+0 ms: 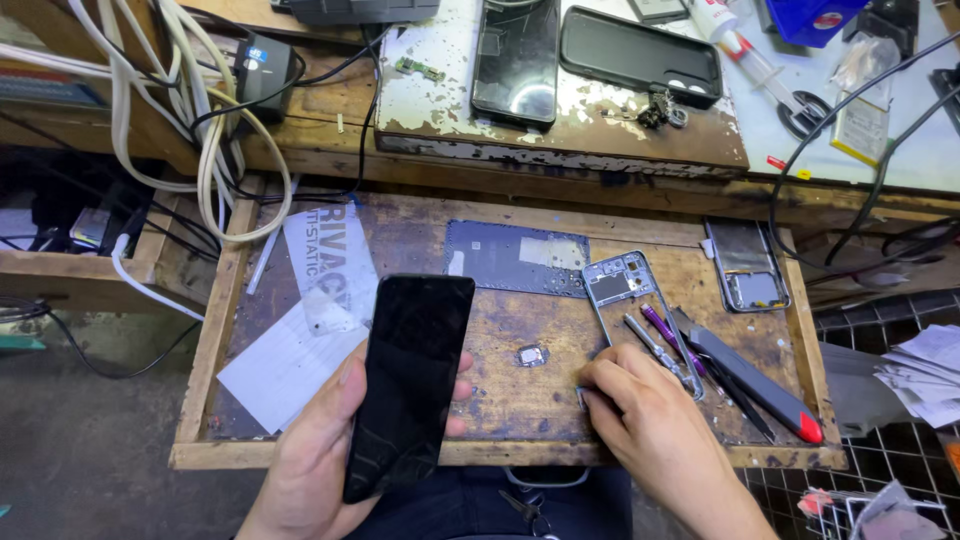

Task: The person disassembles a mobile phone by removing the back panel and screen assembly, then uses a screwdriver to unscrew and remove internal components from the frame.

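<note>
Left hand (320, 450) is wrapped from below and from the side around a black smartphone (410, 385), thumb along the left edge, fingertips showing past the right edge; the glass faces up, tilted slightly, over the front lip of the wooden tray (200, 350). Judgement: the phone is a thin, stiff slab, light for its size, with smooth glass that looks slippery and would crack if dropped on the bench; the edge grip now used seems the safe one, since pressure on the face could mark or flex it. Just beyond this hand, up and to its left, lie white paper sheets (290, 350) on the tray floor. Between the two hands, a small square metal part (531, 355) sits alone on the worn wood. Farther from the hands, a blue-grey back panel (515, 258) lies flat. Right hand (640, 415) is curled, fingers bent down onto the tray near the lower end of a silver phone frame (630, 300); fingertips pinch at something small there, but whether they hold anything I cannot tell. Judgement: the frame is thin metal, light, easily bent, best lifted by its long rails. Just right of this hand: a purple-handled tool (665, 328) and a red-tipped black tool (760, 385).
</note>
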